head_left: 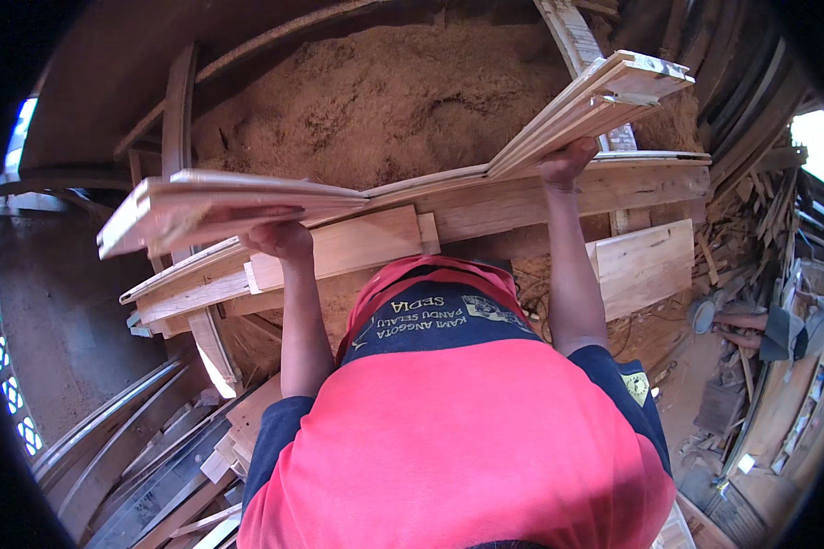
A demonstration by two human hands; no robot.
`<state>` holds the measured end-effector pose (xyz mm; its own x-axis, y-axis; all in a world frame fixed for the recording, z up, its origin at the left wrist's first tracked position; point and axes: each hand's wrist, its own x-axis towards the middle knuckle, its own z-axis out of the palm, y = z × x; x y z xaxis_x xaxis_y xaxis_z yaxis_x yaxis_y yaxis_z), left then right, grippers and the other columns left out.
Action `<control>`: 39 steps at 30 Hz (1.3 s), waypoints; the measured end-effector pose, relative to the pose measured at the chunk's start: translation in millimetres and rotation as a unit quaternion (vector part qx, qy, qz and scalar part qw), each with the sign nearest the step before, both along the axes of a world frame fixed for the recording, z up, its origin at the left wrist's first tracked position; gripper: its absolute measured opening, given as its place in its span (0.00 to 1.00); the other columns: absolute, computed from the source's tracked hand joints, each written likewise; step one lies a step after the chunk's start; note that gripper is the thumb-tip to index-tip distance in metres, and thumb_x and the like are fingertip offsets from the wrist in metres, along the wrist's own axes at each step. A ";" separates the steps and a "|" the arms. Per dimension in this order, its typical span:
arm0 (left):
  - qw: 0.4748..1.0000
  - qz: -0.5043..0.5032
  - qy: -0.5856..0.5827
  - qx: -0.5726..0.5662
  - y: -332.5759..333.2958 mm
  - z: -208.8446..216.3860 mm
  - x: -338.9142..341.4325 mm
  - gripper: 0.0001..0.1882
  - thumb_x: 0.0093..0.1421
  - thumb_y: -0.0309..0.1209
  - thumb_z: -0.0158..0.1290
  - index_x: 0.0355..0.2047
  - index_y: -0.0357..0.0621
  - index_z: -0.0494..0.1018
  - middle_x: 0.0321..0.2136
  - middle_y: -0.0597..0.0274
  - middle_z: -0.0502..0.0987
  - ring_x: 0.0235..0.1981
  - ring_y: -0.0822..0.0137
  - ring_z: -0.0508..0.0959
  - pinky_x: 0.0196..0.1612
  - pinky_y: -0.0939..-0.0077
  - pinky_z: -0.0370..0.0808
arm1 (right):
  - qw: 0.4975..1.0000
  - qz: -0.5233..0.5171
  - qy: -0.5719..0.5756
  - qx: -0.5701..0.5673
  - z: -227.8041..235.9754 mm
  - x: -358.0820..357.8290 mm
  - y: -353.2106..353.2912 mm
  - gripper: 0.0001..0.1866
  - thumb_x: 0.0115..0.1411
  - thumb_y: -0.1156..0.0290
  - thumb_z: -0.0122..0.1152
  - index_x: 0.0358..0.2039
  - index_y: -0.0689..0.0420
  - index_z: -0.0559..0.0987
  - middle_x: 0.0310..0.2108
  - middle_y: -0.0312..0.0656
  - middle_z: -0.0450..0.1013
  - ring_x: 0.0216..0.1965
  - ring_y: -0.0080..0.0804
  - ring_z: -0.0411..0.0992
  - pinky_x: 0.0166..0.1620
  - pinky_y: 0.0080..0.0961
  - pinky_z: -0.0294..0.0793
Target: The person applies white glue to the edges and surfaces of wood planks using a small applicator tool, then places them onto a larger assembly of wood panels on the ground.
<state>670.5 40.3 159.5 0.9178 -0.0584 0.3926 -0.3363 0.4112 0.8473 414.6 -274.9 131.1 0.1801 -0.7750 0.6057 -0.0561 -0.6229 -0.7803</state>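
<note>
Above a brown floor (664, 352) bordered by rough wood scraps (751, 215), at a long timber beam (513, 206) fronting heaped, crumbly sawdust (394, 101), the left hand (280, 238) gripped the layered left-side boards (247, 197) from below and the right hand (569, 165) likewise gripped the grooved right-side boards (577, 114), each set narrowing toward mid-beam.

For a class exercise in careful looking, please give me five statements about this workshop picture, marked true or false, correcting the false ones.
1. The left hand holds wooden boards. True.
2. The right hand is empty. False: it holds boards too.
3. Brown sawdust is heaped beyond the boards. True.
4. The person's shirt is entirely green. False: its back is red, its sleeves dark.
5. Both hands wear gloves. False: both are bare.
</note>
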 end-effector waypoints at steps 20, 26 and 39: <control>0.982 0.020 -0.174 0.066 -29.3 -20.0 22.2 0.36 0.67 0.56 0.44 0.60 0.34 0.60 0.51 0.54 0.71 0.50 0.63 0.75 0.49 0.66 0.76 | 0.995 0.014 -0.094 -0.026 2.1 8.6 2.2 0.39 0.66 0.36 0.36 0.39 0.66 0.74 0.33 0.47 0.75 0.35 0.33 0.74 0.38 0.33 0.74; 0.982 0.016 -0.165 0.096 -27.8 -19.2 19.2 0.42 0.62 0.60 0.51 0.60 0.34 0.61 0.50 0.56 0.73 0.49 0.65 0.74 0.51 0.69 0.73 | 0.991 0.047 -0.120 0.048 7.3 10.8 0.4 0.44 0.62 0.27 0.37 0.38 0.65 0.71 0.33 0.43 0.71 0.34 0.30 0.73 0.34 0.31 0.74; 0.988 -0.015 -0.129 0.080 -28.3 69.8 12.7 0.33 0.60 0.58 0.56 0.40 0.34 0.72 0.29 0.63 0.77 0.29 0.72 0.76 0.31 0.78 0.74 | 0.995 0.037 -0.084 0.043 22.0 5.1 12.2 0.44 0.65 0.32 0.32 0.48 0.68 0.72 0.43 0.51 0.72 0.46 0.38 0.72 0.49 0.35 0.71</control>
<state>683.2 11.9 229.3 0.7859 -0.1636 0.5964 -0.5390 0.2915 0.7903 419.7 -262.6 153.1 0.1412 -0.8140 0.5634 0.1226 -0.5504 -0.8259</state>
